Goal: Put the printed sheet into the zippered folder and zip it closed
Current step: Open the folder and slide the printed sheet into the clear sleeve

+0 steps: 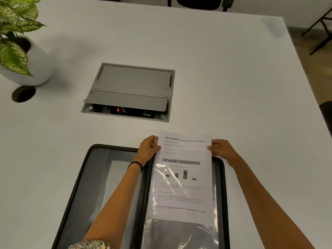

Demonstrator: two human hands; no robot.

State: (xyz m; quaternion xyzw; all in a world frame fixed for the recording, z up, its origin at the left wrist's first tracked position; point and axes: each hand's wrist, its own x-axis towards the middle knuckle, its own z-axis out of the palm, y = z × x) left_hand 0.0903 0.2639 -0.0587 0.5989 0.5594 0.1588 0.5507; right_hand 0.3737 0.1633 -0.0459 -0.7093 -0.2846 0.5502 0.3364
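White paper, one printed sheet [183,178], lies over the right half of the open zippered folder [84,178]. Its lower part sits under a glossy clear sleeve [181,232], while its top part sticks out past the folder's far edge onto the table [233,78]. The left hand [149,149] pinches the sheet's left edge near the top corner, and the right hand [221,150] pinches the right edge at the same height, fingers curled under and thumbs on the paper. A dark band [136,164] circles the left wrist.

One folder lies flat near the table's front edge, its dark zipper rim running round both halves. The left half shows grey pockets, partly crossed by the left forearm.

Beyond the sheet's top edge a strip of bare table separates it from one grey cable box [131,92], whose near flap is tilted up. Wide bare surface stretches to the right as far as the table's edge. At far left stand one potted plant [16,42] and one round cable hole [23,93], well apart from the folder.
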